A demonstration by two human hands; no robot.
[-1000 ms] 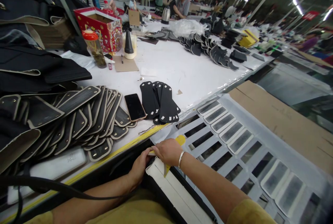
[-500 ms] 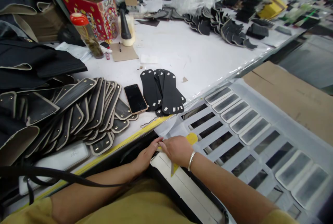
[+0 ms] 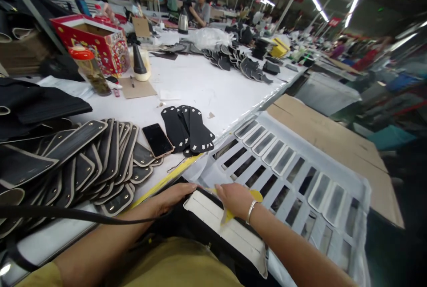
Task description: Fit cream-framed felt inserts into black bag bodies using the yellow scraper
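My left hand [image 3: 171,196] lies flat at the near edge of the white table, fingers pressing the top end of a long black piece with a cream border [image 3: 220,227] that rests across my lap. My right hand [image 3: 235,198], with a silver bangle at the wrist, grips a yellow flat tool [image 3: 230,213] and holds it against the same piece. Just beyond my hands lies a white stencil sheet [image 3: 287,167] with rows of rectangular cut-outs.
A fanned heap of black cream-edged pieces [image 3: 83,158] fills the table's left. A black phone [image 3: 157,140] and a small stack of black punched strips [image 3: 190,129] lie ahead. A red box [image 3: 91,42], a jar [image 3: 88,69], cardboard [image 3: 330,140] on the right and people far back.
The camera has swung up and to the right. My left hand has flattened and slid slightly left along the piece's end; my right hand stays on the yellow tool.
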